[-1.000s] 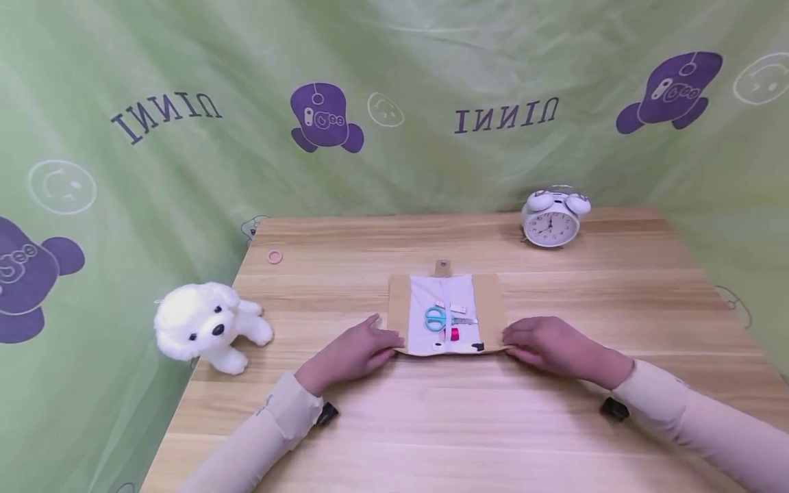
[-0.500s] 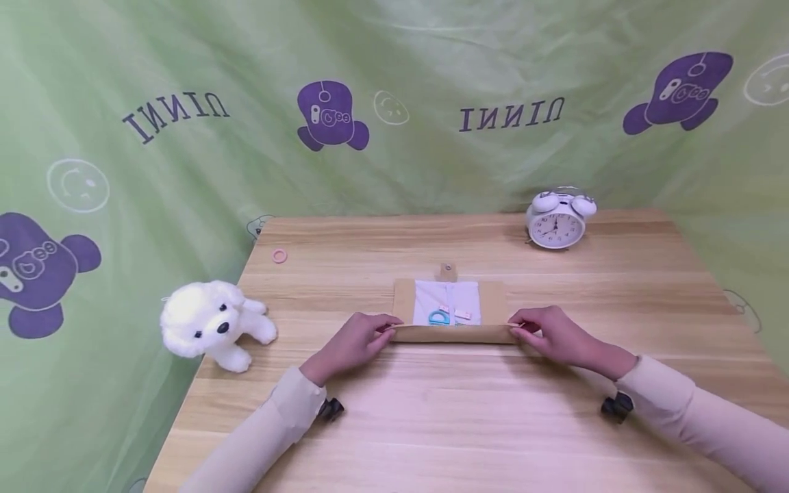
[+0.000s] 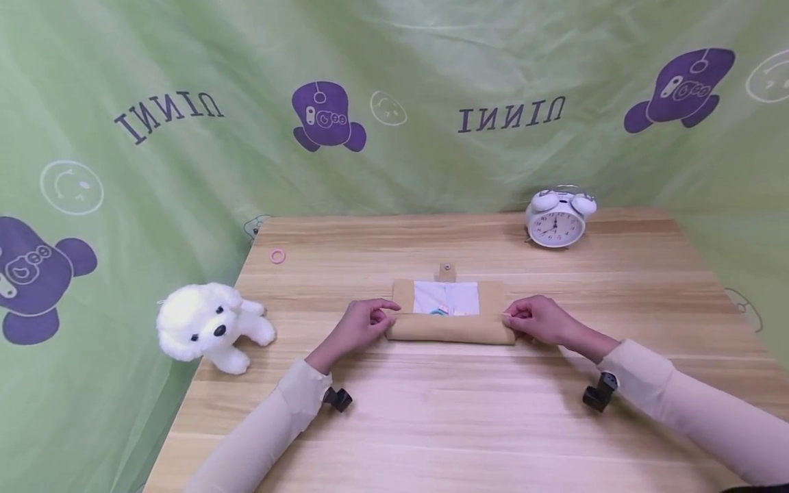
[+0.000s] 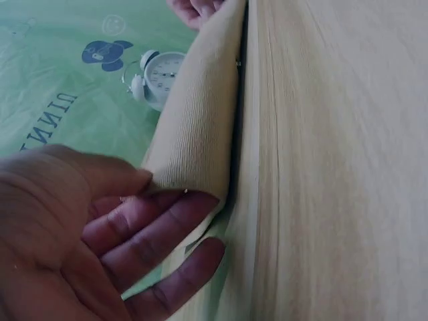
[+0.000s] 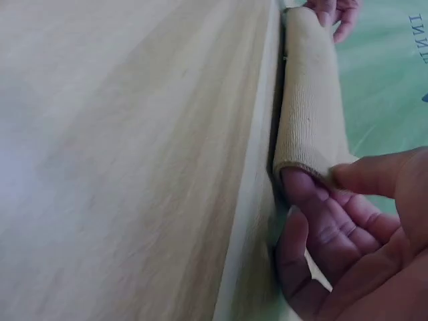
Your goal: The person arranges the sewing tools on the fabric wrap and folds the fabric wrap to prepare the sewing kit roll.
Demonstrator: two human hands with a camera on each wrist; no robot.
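Note:
A tan fabric pouch (image 3: 450, 330) lies on the table with its near part folded over toward the back. Its white lining (image 3: 465, 299) shows behind the fold, with a bit of the blue scissors (image 3: 439, 311); the rest of them is covered. The left hand (image 3: 360, 324) pinches the fold's left end between thumb and fingers; the left wrist view shows this hand (image 4: 100, 227) at the ribbed fabric (image 4: 197, 120). At the other end the right hand (image 3: 542, 320) pinches the fold; in the right wrist view the fingers of that hand (image 5: 361, 234) reach inside the rolled fabric (image 5: 311, 100).
A snap tab (image 3: 446, 272) sticks out behind the pouch. A white plush dog (image 3: 212, 325) sits at the table's left edge, a pink ring (image 3: 277, 256) lies at the back left, and a white alarm clock (image 3: 557, 222) stands at the back right.
Both hands have taken the pouch's near edge up and moved it away from the person, over the lining. The red item and most of the scissors, visible earlier, are covered now.

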